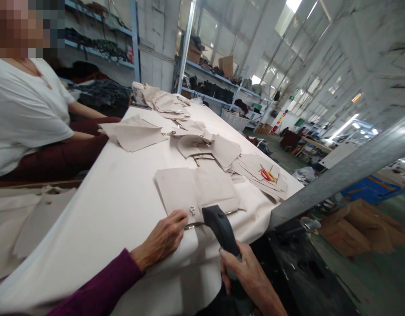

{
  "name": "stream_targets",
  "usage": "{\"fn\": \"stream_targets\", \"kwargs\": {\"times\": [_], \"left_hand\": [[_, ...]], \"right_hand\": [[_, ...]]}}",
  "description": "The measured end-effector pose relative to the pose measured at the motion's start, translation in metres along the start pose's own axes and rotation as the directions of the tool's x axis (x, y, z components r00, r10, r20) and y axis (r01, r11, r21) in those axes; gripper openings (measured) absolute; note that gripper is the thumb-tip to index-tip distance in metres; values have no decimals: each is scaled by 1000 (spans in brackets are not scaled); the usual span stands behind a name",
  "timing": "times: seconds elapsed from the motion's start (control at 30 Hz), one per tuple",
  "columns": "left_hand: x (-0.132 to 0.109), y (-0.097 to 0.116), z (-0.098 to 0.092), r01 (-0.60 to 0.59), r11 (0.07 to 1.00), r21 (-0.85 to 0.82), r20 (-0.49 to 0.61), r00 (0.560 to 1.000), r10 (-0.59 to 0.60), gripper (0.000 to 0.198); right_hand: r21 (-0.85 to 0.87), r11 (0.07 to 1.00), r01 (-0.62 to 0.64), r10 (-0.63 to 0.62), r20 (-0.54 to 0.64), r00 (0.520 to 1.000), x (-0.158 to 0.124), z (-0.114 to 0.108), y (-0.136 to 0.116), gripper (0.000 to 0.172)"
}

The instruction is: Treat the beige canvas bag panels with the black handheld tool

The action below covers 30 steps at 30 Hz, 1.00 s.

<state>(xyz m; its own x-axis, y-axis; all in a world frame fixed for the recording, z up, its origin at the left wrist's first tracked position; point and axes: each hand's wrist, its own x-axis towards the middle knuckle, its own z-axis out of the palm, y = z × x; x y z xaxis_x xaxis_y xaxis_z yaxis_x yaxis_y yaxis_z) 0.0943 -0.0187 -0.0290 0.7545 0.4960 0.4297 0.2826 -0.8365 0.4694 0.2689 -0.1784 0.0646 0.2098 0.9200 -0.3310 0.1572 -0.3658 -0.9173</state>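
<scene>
A beige fabric panel (180, 186) with a small metal ring fitting (192, 210) and a zipper along its near edge lies on the white-covered table. My left hand (166, 235) has its fingers closed on the panel's near left corner, beside the ring. In my right hand (243, 267) is a black handheld tool (218, 224) with a long curved head, gripped round its handle. The tool's head lies over the panel's near edge, across the zipper; whether it presses on the cloth I cannot tell.
More beige pieces (139, 134) and a far fabric pile (166, 101) lie up the table (136, 188). Red-and-yellow scissors (268, 175) rest on flat pieces at right. A metal post (320, 175) slants past the table's right edge. Another person in a white shirt (27, 114) sits at left.
</scene>
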Motion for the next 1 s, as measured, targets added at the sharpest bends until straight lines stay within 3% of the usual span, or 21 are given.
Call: {"fn": "stream_targets", "kwargs": {"times": [0.13, 0.27, 0.33, 0.43, 0.5, 0.67, 0.87, 1.0], "left_hand": [[0, 3, -2, 12, 1000, -6, -8, 1000, -12, 27], [0, 2, -1, 46, 999, -18, -96, 994, -47, 22], [0, 0, 0, 152, 988, -2, -186, 971, -150, 20], [1, -5, 0, 342, 939, 14, -283, 902, -324, 21], [1, -7, 0, 391, 920, 14, -288, 883, -371, 20], [1, -9, 2, 396, 917, 38, -269, 888, -372, 19], [0, -9, 5, 421, 905, 63, -240, 886, -396, 20], [0, -9, 4, 415, 907, 63, -227, 891, -392, 20]], "right_hand": [[-14, 999, 39, -40, -30, 999, -13, -22, -3, 32], [-18, 999, 35, -34, 28, 999, -23, -24, 4, 30], [-19, 1000, 15, -13, 72, 997, -24, -18, 6, 29], [-24, 999, -45, 48, 112, 993, -21, -4, 2, 26], [-40, 996, -80, 84, 124, 989, -15, 4, -3, 24], [-39, 992, -119, 123, 129, 984, 10, 15, -4, 27], [-28, 999, -32, 37, 181, 983, 42, 21, -8, 31], [-4, 1000, -14, 15, 141, 990, 45, 15, -25, 29]]}}
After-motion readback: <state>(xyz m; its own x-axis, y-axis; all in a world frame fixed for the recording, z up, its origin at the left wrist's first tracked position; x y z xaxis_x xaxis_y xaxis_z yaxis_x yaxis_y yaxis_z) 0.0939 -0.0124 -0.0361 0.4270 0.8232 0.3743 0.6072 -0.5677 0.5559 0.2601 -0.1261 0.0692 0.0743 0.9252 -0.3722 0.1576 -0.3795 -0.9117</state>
